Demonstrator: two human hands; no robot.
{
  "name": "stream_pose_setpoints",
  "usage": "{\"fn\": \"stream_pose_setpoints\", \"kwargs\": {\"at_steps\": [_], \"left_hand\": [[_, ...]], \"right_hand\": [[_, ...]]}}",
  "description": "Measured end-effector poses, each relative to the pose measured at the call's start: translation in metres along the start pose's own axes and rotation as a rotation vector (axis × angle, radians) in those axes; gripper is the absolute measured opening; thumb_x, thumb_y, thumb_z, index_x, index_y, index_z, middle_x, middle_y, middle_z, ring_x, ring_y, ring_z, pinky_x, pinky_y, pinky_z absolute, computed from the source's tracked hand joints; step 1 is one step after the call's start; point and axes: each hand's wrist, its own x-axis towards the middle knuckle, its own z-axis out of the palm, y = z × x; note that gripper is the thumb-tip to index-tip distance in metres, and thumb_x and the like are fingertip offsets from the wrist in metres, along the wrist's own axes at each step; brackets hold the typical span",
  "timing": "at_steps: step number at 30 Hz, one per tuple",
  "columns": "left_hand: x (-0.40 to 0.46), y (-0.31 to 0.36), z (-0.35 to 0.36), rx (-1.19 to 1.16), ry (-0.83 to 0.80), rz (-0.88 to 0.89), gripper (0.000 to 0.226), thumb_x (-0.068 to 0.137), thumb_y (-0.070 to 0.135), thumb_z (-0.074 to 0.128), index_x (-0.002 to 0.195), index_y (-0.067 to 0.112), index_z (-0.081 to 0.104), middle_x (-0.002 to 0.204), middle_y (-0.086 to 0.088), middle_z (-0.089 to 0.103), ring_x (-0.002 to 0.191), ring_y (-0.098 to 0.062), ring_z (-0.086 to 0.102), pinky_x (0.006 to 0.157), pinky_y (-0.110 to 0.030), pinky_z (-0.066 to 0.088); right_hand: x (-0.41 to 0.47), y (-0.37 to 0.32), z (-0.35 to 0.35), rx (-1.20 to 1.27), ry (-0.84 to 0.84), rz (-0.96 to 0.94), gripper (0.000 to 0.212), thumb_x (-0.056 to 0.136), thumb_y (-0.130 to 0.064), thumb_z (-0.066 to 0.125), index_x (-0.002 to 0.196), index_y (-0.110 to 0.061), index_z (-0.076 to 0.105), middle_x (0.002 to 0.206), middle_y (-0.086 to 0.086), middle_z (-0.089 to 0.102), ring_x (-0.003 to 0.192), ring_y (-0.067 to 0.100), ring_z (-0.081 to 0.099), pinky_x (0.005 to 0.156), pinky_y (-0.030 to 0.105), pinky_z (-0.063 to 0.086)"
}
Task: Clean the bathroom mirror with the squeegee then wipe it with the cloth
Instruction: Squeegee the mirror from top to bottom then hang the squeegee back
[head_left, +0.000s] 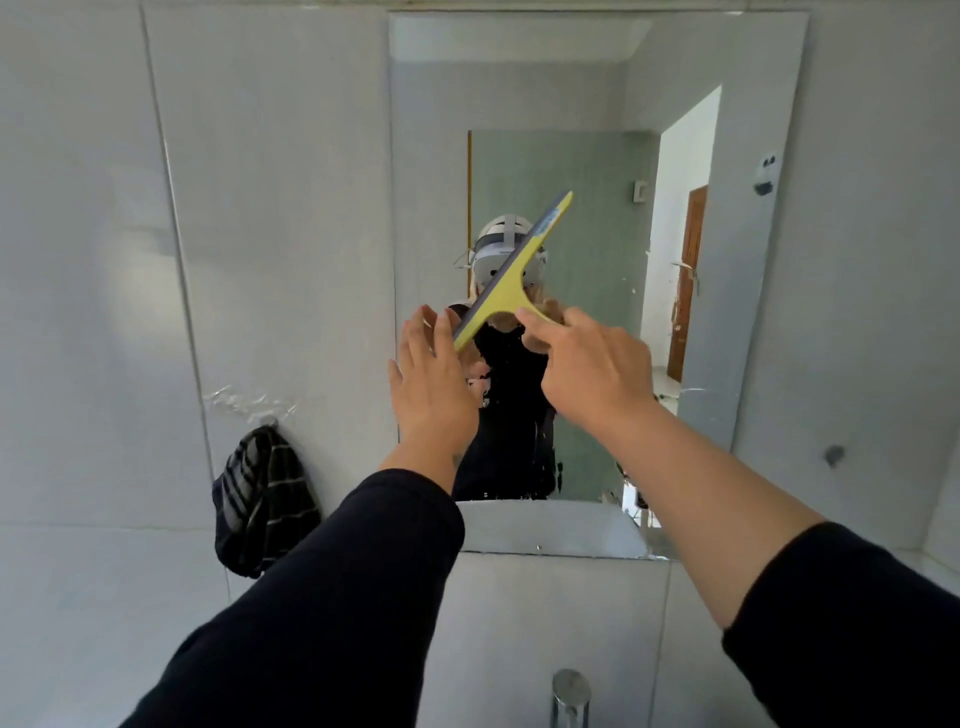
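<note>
A yellow squeegee (511, 275) with a dark rubber blade tilts diagonally in front of the bathroom mirror (727, 260), its upper end pointing up and right. My right hand (587, 364) grips its handle from the right. My left hand (434, 374) is raised at the blade's lower end, fingers spread, fingertips touching or nearly touching the blade. A dark striped cloth (262, 504) hangs on a wall hook left of the mirror, below both hands. Whether the blade touches the glass I cannot tell.
Grey wall tiles (208, 208) surround the mirror. A chrome tap top (570, 691) rises at the bottom centre. A small round fitting (834, 454) sits on the wall at the right. The mirror reflects a person in black, a headset and an open doorway.
</note>
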Motion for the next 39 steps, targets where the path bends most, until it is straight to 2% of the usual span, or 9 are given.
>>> {"fn": "stream_pose_setpoints", "kwargs": {"at_steps": [3,9,12,17,21,23,26,32,39], "left_hand": [[-0.004,0.015,0.005,-0.031,-0.026,0.017,0.083,0.087,0.033,0.064,0.149,0.021,0.010,0.158,-0.008,0.001,0.147,-0.027,0.007,0.117,-0.048,0.019],[-0.008,0.038,0.015,-0.012,-0.062,0.083,0.084,0.088,0.039,0.061,0.150,0.021,0.007,0.158,-0.008,-0.001,0.146,-0.028,0.008,0.117,-0.048,0.020],[-0.007,0.039,0.018,0.000,-0.072,0.100,0.084,0.087,0.039,0.063,0.150,0.022,0.010,0.158,-0.009,0.001,0.145,-0.030,0.012,0.115,-0.050,0.024],[-0.008,0.037,0.025,0.017,-0.105,0.097,0.085,0.086,0.039,0.064,0.149,0.021,0.010,0.158,-0.011,0.001,0.145,-0.031,0.012,0.115,-0.051,0.023],[-0.009,0.038,0.030,0.013,-0.111,0.092,0.085,0.085,0.040,0.065,0.149,0.022,0.011,0.158,-0.011,-0.002,0.145,-0.032,0.014,0.116,-0.051,0.022],[-0.009,0.038,0.031,0.012,-0.109,0.099,0.085,0.085,0.039,0.065,0.149,0.021,0.012,0.158,-0.012,-0.003,0.145,-0.032,0.014,0.116,-0.051,0.021],[-0.009,0.037,0.030,0.009,-0.108,0.106,0.085,0.085,0.037,0.065,0.149,0.021,0.012,0.159,-0.011,-0.005,0.145,-0.032,0.013,0.116,-0.051,0.020],[-0.010,0.031,0.025,0.018,-0.073,0.118,0.083,0.085,0.037,0.066,0.148,0.020,0.015,0.158,-0.011,0.002,0.143,-0.033,0.018,0.114,-0.051,0.025],[-0.007,0.003,0.010,0.049,-0.051,0.083,0.084,0.086,0.038,0.065,0.149,0.021,0.012,0.158,-0.009,0.002,0.144,-0.030,0.014,0.115,-0.050,0.023]], "right_hand": [[-0.009,0.020,-0.010,-0.031,-0.031,0.051,0.062,0.093,-0.012,0.042,0.142,-0.048,0.032,0.118,0.005,0.054,0.088,0.032,0.060,0.064,0.032,0.040],[-0.024,0.055,-0.022,-0.013,-0.047,0.168,0.062,0.093,-0.013,0.042,0.142,-0.049,0.029,0.092,0.002,0.042,0.079,0.029,0.053,0.064,0.033,0.037],[-0.030,0.072,-0.023,0.004,-0.041,0.233,0.063,0.093,-0.014,0.042,0.141,-0.051,0.028,0.094,0.002,0.044,0.082,0.030,0.056,0.065,0.032,0.038],[-0.042,0.095,-0.024,0.033,-0.017,0.338,0.062,0.094,-0.015,0.041,0.142,-0.052,0.025,0.090,0.003,0.045,0.072,0.026,0.047,0.061,0.031,0.034],[-0.057,0.104,-0.017,0.148,-0.031,0.469,0.059,0.095,-0.018,0.040,0.143,-0.049,0.026,0.111,0.009,0.054,0.091,0.033,0.054,0.069,0.033,0.037],[-0.064,0.102,-0.008,0.215,-0.021,0.514,0.057,0.096,-0.019,0.039,0.143,-0.048,0.026,0.119,0.009,0.056,0.098,0.033,0.056,0.071,0.033,0.037],[-0.070,0.089,0.008,0.326,0.000,0.564,0.058,0.096,-0.018,0.038,0.145,-0.045,0.024,0.117,0.010,0.059,0.099,0.031,0.057,0.073,0.033,0.041],[-0.074,0.054,0.030,0.502,0.023,0.643,0.058,0.097,-0.016,0.038,0.148,-0.038,0.021,0.085,0.004,0.055,0.076,0.021,0.050,0.063,0.029,0.037],[-0.067,0.007,0.045,0.594,0.034,0.620,0.058,0.097,-0.018,0.038,0.149,-0.036,0.019,0.092,0.006,0.058,0.085,0.023,0.057,0.067,0.030,0.041]]}}
